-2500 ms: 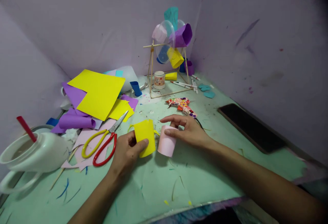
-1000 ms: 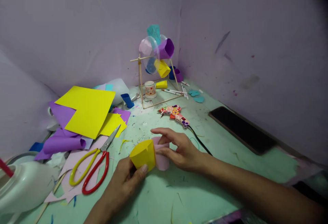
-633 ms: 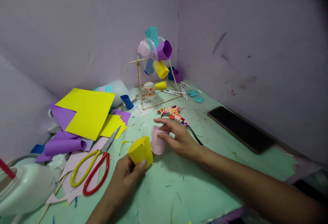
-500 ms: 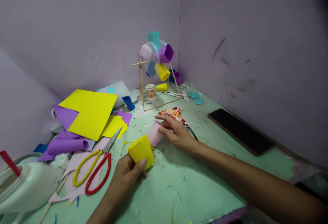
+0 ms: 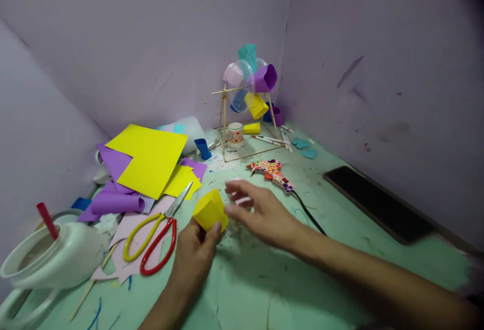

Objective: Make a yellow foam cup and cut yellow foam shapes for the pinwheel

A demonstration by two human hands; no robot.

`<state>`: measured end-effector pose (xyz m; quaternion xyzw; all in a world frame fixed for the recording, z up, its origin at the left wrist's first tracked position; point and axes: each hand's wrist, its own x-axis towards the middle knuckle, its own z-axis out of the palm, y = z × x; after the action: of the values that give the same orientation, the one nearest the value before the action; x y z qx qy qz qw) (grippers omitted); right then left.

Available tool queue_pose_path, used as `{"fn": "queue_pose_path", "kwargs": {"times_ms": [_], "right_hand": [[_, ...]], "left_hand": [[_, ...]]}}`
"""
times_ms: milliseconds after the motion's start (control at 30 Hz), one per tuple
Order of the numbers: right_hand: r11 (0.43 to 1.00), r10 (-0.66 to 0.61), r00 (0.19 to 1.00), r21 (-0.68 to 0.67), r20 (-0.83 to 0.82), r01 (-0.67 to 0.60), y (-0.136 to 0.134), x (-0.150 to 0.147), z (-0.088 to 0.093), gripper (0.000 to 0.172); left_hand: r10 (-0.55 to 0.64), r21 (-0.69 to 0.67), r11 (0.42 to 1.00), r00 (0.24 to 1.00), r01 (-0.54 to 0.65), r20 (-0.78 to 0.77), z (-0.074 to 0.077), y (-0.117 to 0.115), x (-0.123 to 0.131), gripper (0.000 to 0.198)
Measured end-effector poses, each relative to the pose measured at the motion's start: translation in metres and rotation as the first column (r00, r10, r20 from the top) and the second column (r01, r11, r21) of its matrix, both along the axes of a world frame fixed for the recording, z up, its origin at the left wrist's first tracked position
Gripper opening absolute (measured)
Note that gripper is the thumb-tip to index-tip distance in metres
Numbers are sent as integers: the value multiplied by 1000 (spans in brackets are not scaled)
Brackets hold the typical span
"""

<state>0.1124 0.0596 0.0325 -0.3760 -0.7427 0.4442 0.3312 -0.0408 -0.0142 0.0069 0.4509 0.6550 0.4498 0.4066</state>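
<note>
My left hand is closed on a yellow paper cup, thumb on its near side and fingers behind. The cup is tilted. Close to its right side is my right hand, fingers curled round a pink paper cup. Only slivers of pink show between and above the fingers; the hand hides the rest. Scissors with one yellow and one red handle lie left of my left hand. Beyond my right hand rests a flower-patterned glue gun with a black cord.
Yellow sheets and purple paper are piled at left. A white teapot-like vessel stands front left. At the back, a stick frame carries a wheel with coloured paper cups. A black phone lies at right.
The view has turned left, so things appear further right. My right hand has moved off the glue gun's front, and the pink cup has gone mostly out of sight behind its fingers.
</note>
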Motion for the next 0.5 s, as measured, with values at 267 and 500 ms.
{"fn": "queue_pose_path", "kwargs": {"times_ms": [267,500], "right_hand": [[978,5,999,-209,-47,-15,-35,-12,-12,81],[977,60,990,-198,-127,-84,-25,-4,-20,70]], "left_hand": [[-106,110,984,956,141,-275,-9,-10,19,44],[-284,39,953,929,301,-236,-1,-6,9,39]]}}
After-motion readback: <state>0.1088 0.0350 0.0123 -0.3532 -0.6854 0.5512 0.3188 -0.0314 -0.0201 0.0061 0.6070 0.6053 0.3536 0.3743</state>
